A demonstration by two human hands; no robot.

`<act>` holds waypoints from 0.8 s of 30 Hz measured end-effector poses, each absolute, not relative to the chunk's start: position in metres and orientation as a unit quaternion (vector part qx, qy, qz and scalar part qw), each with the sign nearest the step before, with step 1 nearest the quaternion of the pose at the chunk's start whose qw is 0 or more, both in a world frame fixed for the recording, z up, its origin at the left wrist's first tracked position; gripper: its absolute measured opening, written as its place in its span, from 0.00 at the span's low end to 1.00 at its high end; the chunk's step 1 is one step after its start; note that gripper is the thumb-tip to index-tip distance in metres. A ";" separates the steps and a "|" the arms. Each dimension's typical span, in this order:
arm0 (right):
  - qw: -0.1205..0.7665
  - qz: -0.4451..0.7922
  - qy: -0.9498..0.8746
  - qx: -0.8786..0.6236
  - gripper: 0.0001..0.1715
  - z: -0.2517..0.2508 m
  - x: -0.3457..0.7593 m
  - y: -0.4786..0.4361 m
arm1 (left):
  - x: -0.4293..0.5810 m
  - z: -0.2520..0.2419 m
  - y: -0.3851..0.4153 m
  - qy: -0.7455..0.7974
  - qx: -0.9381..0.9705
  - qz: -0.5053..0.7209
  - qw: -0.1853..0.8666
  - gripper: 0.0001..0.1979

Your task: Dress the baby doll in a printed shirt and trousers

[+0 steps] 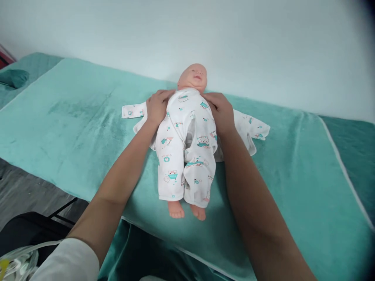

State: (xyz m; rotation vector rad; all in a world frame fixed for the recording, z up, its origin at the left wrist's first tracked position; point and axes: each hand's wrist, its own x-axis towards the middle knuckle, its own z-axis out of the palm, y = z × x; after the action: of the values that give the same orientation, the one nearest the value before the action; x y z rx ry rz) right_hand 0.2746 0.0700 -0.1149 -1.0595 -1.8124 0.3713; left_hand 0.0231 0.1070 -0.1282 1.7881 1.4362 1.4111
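A baby doll [192, 78] lies on its back on a teal padded surface, its head toward the wall and its bare feet toward me. White printed baby trousers [172, 160], open at the crotch, cover it from the chest to the ankles. Under the doll a matching baby top [249, 127] is spread, with both sleeves stretched outward. My left hand [158, 106] is closed at the trousers' upper edge by one shoulder. Across the chest, my right hand [221, 112] is closed at the opposite upper edge. Its fingertips are partly hidden, and the doll's arms do not show.
The teal cover [88, 97] runs along a pale wall [187, 31]. A folded teal cloth [14, 78] lies at the far left. At the lower left are a black chair-like object [26, 230] and a clear plastic bag [20, 261] beside my sleeve.
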 end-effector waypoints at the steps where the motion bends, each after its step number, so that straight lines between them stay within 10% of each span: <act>1: 0.474 0.146 -0.751 -0.435 0.16 -0.115 0.275 0.066 | 0.022 -0.126 0.102 0.537 0.666 0.475 0.207 0.20; 14: 0.479 0.178 -0.581 -0.633 0.17 -0.126 0.274 0.006 | 0.005 -0.117 0.022 0.548 0.731 0.401 0.066 0.16; 18: 0.430 0.348 -0.546 -0.629 0.33 -0.115 0.269 -0.014 | 0.007 -0.115 -0.008 0.579 0.705 0.377 0.162 0.17; 24: 0.475 0.540 -0.474 -0.508 0.23 -0.099 0.255 -0.029 | 0.006 -0.107 -0.026 0.574 0.663 0.371 0.305 0.19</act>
State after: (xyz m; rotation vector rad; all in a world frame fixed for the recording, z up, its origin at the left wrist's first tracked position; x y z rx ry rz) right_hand 0.2549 -0.0288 -0.0986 -1.2416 -1.1577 1.3206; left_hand 0.0063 -0.0258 -0.1070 1.7563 1.5188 0.9831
